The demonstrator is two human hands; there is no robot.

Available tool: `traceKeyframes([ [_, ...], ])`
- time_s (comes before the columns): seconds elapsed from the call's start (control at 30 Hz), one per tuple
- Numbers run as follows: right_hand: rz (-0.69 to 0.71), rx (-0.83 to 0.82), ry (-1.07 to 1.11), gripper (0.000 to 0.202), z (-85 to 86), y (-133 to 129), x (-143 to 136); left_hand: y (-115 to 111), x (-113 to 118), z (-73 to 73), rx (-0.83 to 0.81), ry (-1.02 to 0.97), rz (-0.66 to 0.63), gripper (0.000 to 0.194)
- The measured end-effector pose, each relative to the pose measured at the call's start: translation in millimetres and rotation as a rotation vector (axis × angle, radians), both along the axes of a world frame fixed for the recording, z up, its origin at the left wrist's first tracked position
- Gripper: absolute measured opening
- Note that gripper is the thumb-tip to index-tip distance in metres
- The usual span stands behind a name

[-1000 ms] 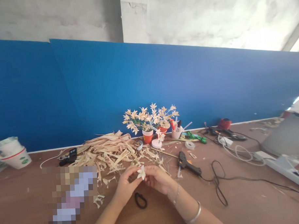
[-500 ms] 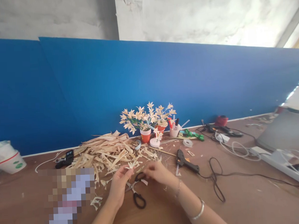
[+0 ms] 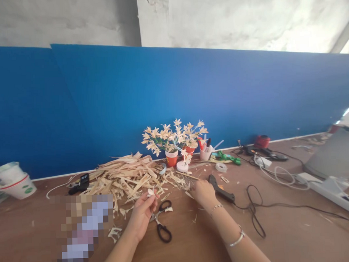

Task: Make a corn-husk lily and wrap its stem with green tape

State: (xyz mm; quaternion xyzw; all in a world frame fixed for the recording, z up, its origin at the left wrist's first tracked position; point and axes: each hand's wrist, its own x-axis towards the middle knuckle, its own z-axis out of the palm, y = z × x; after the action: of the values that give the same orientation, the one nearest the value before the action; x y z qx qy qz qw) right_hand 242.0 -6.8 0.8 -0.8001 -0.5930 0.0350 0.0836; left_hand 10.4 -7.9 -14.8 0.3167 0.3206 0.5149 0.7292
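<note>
1. One pale flower (image 3: 150, 192), near centre, is pinched between thumb and fingertips of the left hand (image 3: 141, 217); excess squeeze could crease its petals.
2. Right hand (image 3: 204, 193) is low by the scraps (image 3: 130, 181), fingers bent; cannot tell if it grips anything. A sideways sweep could knock the adjacent glue gun (image 3: 226, 195).
3. Against the earlier frame, the right hand is farther right, clear of the scissors (image 3: 158, 224).

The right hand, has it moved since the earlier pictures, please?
Yes, the right hand has moved rightward and forward, away from the left hand, close to the black glue gun.
</note>
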Motion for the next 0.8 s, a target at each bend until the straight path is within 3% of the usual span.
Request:
traceKeyframes([
  [0.43, -0.016, 0.132, 0.137, 0.009, 3.1, 0.2, 0.9, -0.2, -1.2, -1.5, -0.022, -0.029, -0.007, 0.025],
  [0.53, 0.007, 0.293, 0.223, 0.009, 6.8, -1.5, -2.0, -0.6, -0.6, -0.4, -0.024, -0.036, -0.022, 0.024],
  [0.67, 0.234, 0.562, 0.438, 0.006, 11.4, -10.4, -19.2, -1.8, 1.1, 1.9, -0.047, -0.055, -0.036, 0.022],
  [0.8, 0.518, 0.438, 0.662, 0.005, 10.5, -23.2, -49.5, -2.0, 1.4, 0.1, -0.079, -0.074, -0.031, 0.021],
])
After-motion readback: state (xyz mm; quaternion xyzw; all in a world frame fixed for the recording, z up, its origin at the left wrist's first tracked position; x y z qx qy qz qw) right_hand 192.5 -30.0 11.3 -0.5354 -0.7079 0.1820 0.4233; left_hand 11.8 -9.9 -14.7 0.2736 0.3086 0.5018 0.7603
